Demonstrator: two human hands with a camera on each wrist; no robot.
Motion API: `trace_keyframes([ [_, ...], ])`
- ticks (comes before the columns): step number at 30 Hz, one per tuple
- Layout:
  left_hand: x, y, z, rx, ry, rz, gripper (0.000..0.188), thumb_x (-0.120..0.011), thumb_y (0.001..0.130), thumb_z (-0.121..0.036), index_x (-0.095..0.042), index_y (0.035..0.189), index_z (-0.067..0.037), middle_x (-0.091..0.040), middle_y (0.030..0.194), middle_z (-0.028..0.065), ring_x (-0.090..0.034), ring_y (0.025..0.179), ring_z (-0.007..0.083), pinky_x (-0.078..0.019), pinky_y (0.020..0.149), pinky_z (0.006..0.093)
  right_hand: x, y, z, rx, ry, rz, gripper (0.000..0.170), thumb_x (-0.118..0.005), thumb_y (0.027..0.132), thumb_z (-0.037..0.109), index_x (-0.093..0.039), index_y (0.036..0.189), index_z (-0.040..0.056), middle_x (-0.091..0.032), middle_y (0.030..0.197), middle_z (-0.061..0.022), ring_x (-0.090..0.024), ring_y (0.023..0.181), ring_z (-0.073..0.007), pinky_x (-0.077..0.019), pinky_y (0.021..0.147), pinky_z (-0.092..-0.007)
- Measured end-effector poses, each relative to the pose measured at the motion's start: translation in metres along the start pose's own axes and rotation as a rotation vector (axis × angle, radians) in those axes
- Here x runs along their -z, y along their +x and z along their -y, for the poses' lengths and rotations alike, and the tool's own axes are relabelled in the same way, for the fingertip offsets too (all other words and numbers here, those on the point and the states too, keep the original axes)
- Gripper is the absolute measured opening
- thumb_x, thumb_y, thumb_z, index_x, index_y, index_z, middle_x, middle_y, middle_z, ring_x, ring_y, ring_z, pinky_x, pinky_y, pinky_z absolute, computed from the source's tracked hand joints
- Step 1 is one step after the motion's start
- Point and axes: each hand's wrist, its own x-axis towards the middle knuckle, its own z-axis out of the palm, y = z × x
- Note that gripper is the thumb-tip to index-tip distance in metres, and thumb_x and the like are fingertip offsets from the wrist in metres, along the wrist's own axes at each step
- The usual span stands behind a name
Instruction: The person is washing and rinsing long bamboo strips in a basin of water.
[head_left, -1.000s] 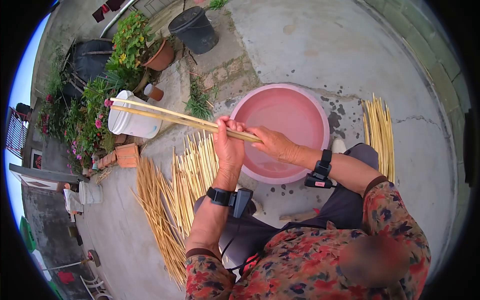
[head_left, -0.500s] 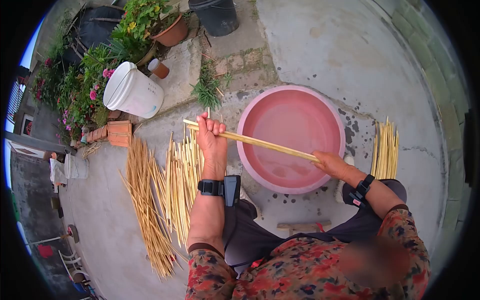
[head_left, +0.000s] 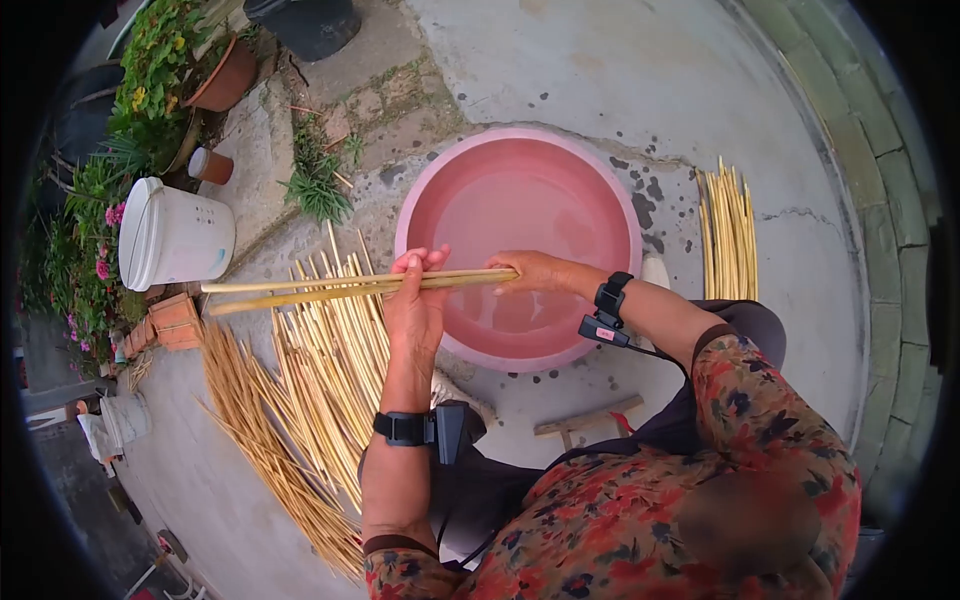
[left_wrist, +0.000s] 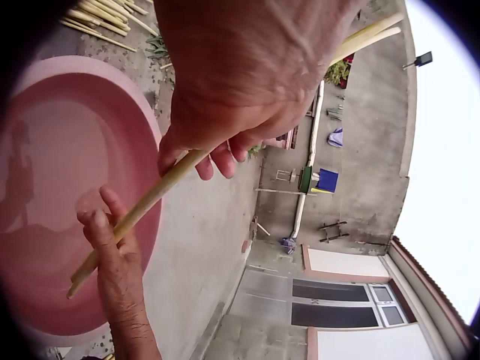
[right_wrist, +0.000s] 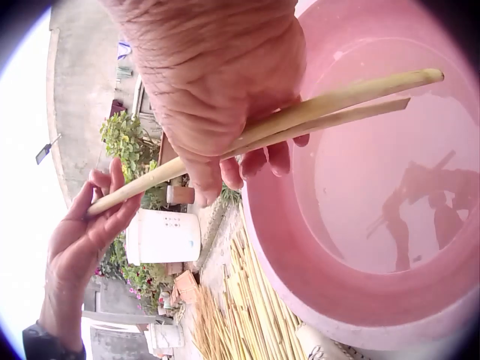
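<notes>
In the last half second the right hand (head_left: 535, 271) has drawn in beside the left hand (head_left: 416, 305), and the pair of long pale-yellow stalks (head_left: 460, 279), stretched between the hands then, now juts well past the left one. For the work, this seems to put handling near one end. Both hands grasp the stalks: right fingers curled round them, left thumb and fingers holding more loosely, though overlap makes that grip hard to judge. The held part lies above the round pink plastic tub (head_left: 612, 240); the free ends splay leftward. The white plastic bucket (head_left: 185, 235) appears further left than before, the head view having swung.
</notes>
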Motion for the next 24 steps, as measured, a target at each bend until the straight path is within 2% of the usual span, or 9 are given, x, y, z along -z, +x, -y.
trace_keyframes([
  [4, 0.017, 0.007, 0.0, -0.176, 0.139, -0.23, 0.026, -0.038, 0.091, -0.017, -0.043, 0.113, -0.003, -0.052, 0.107, 0.0129, -0.047, 0.107, 0.0243, -0.0395, 0.089, 0.0394, 0.0, 0.011, -0.069, 0.006, 0.466, -0.403, 0.042, -0.056, 0.08, 0.027, -0.047, 0.112, 0.0016, -0.055, 0.102, -0.0128, -0.053, 0.091, -0.0226, -0.0407, 0.081, -0.0338],
  [6, 0.027, 0.011, 0.007, -0.192, 0.173, -0.243, 0.031, -0.037, 0.091, -0.019, -0.04, 0.118, -0.003, -0.049, 0.112, 0.0141, -0.043, 0.111, 0.0242, -0.0377, 0.091, 0.0375, 0.021, 0.004, -0.095, -0.408, 0.774, -0.657, 0.039, -0.054, 0.081, 0.024, -0.047, 0.112, 0.0024, -0.055, 0.101, -0.0104, -0.051, 0.093, -0.0214, -0.0393, 0.082, -0.0326],
  [8, 0.025, 0.012, 0.01, -0.231, 0.124, -0.304, 0.028, -0.038, 0.091, -0.019, -0.043, 0.115, -0.004, -0.05, 0.11, 0.0136, -0.043, 0.11, 0.0218, -0.0347, 0.093, 0.0357, 0.017, 0.008, -0.152, -0.542, 0.96, -1.026, 0.034, -0.045, 0.086, 0.024, -0.048, 0.114, 0.0044, -0.056, 0.102, -0.0081, -0.052, 0.09, -0.0174, -0.0395, 0.081, -0.033],
  [9, 0.025, 0.014, 0.011, -0.224, 0.136, -0.315, 0.028, -0.038, 0.091, -0.019, -0.043, 0.115, -0.004, -0.05, 0.11, 0.0136, -0.043, 0.11, 0.0218, -0.0347, 0.093, 0.0357, 0.012, 0.012, -0.171, -0.553, 0.971, -1.016, 0.034, -0.045, 0.086, 0.024, -0.048, 0.114, 0.0044, -0.056, 0.102, -0.0081, -0.052, 0.09, -0.0174, -0.0395, 0.081, -0.033],
  [11, 0.026, 0.018, 0.013, -0.246, 0.163, -0.343, 0.029, -0.038, 0.091, -0.019, -0.043, 0.115, -0.004, -0.049, 0.111, 0.0138, -0.042, 0.11, 0.0219, -0.0343, 0.093, 0.0359, -0.002, 0.022, -0.199, -0.45, 0.518, -1.468, 0.024, -0.047, 0.085, 0.018, -0.053, 0.102, 0.0021, -0.056, 0.091, -0.0074, -0.054, 0.083, -0.0194, -0.0412, 0.076, -0.0335],
  [14, 0.024, 0.023, 0.022, -0.221, 0.178, -0.348, 0.028, -0.037, 0.092, -0.019, -0.043, 0.115, -0.004, -0.048, 0.111, 0.0137, -0.042, 0.109, 0.0217, -0.034, 0.094, 0.0361, -0.051, 0.035, -0.235, -0.664, 0.281, -1.286, 0.022, -0.046, 0.085, 0.019, -0.054, 0.097, 0.0032, -0.057, 0.091, -0.0103, -0.056, 0.085, -0.0214, -0.0444, 0.075, -0.0364],
  [16, 0.022, 0.026, 0.028, -0.208, 0.199, -0.322, 0.028, -0.038, 0.091, -0.019, -0.043, 0.115, -0.005, -0.048, 0.112, 0.0132, -0.042, 0.109, 0.021, -0.034, 0.094, 0.0361, -0.033, 0.034, -0.167, -0.737, 1.576, -0.812, 0.021, -0.048, 0.085, 0.022, -0.055, 0.092, 0.0029, -0.058, 0.088, -0.0122, -0.058, 0.085, -0.0242, -0.0483, 0.072, -0.0382],
  [20, 0.018, 0.036, 0.038, -0.179, 0.2, -0.269, 0.032, -0.041, 0.09, -0.022, -0.04, 0.117, -0.003, -0.049, 0.111, 0.013, -0.045, 0.106, 0.02, -0.0352, 0.092, 0.0345, -0.018, 0.047, -0.081, -0.075, 1.789, -0.225, 0.028, -0.049, 0.086, 0.028, -0.055, 0.089, 0.001, -0.058, 0.085, -0.0106, -0.059, 0.084, -0.0216, -0.0512, 0.065, -0.0345],
  [24, 0.003, 0.048, 0.051, -0.122, 0.226, -0.185, 0.029, -0.041, 0.09, -0.023, -0.046, 0.111, -0.002, -0.052, 0.107, 0.0129, -0.047, 0.103, 0.0204, -0.0368, 0.091, 0.0336, 0.014, 0.034, 0.049, 0.319, 1.404, -0.075, 0.023, -0.045, 0.089, 0.024, -0.054, 0.09, 0.0029, -0.057, 0.087, -0.0109, -0.058, 0.085, -0.0204, -0.0462, 0.076, -0.0327],
])
